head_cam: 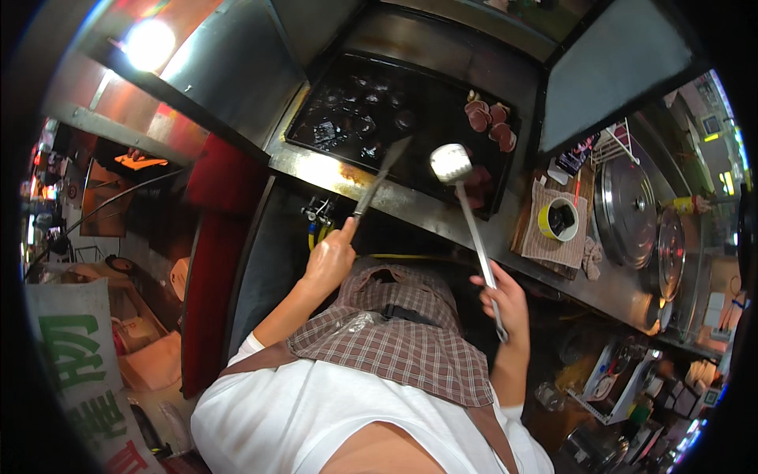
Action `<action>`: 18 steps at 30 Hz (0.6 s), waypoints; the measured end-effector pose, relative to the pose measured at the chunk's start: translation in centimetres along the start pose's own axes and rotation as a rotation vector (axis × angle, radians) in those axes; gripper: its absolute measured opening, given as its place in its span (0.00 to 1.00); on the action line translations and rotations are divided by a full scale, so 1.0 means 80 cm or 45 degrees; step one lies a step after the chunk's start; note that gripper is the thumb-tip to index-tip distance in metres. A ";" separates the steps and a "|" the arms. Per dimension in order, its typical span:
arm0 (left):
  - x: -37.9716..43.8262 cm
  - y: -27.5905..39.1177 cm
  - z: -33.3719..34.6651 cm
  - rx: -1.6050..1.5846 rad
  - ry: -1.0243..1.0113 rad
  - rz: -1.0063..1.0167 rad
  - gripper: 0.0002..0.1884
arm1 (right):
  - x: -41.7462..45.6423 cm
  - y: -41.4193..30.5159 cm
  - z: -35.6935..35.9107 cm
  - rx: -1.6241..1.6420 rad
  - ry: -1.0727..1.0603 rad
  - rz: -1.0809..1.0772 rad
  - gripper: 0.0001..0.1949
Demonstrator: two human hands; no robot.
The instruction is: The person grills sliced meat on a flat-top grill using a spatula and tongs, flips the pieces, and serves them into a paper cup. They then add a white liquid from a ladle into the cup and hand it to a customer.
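My left hand (pixel 330 256) grips a long, flat-bladed metal spatula (pixel 372 192), its tip over the front middle of a black flat-top griddle (pixel 438 101). In my right hand (pixel 507 296) is the long handle of a broad metal turner (pixel 451 163). The turner's bright head hangs over the griddle's front right part, and I cannot tell whether it touches. Several pinkish round slices of food (pixel 489 117) lie at the griddle's back right. Darker reddish pieces (pixel 478 181) sit beside the turner, partly lost in shadow. Wet, glossy lumps or patches (pixel 361 112) cover the left half.
Steel side panels (pixel 231 65) flank the griddle. On the right counter, a yellow-rimmed bowl (pixel 558 219) holding something dark rests on a striped cloth (pixel 539 243), beside large round metal lids (pixel 630 204). Gas valves (pixel 318 208) stick out below the griddle's front edge.
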State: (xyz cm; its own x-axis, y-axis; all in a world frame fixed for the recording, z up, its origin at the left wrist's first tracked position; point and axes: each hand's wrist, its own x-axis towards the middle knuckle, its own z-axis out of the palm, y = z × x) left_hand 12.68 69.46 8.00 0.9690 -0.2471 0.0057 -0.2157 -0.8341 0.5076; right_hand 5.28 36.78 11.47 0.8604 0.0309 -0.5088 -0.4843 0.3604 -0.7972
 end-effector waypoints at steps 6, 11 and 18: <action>-0.006 -0.051 0.029 -0.122 0.135 -0.092 0.24 | 0.120 0.012 0.073 -0.153 -0.289 0.158 0.31; -0.004 -0.040 0.022 -0.043 0.256 -0.176 0.25 | 0.123 0.004 0.085 -0.162 -0.360 0.058 0.31; 0.022 -0.075 0.049 0.003 0.161 -0.329 0.26 | 0.164 0.017 0.110 -0.344 -0.163 -0.005 0.31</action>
State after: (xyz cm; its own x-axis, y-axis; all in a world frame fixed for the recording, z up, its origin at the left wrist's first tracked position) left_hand 15.20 72.07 1.59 0.9992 0.0372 -0.0164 0.0404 -0.8626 0.5043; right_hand 17.33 45.88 6.55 0.8672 0.1533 -0.4738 -0.4907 0.1005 -0.8655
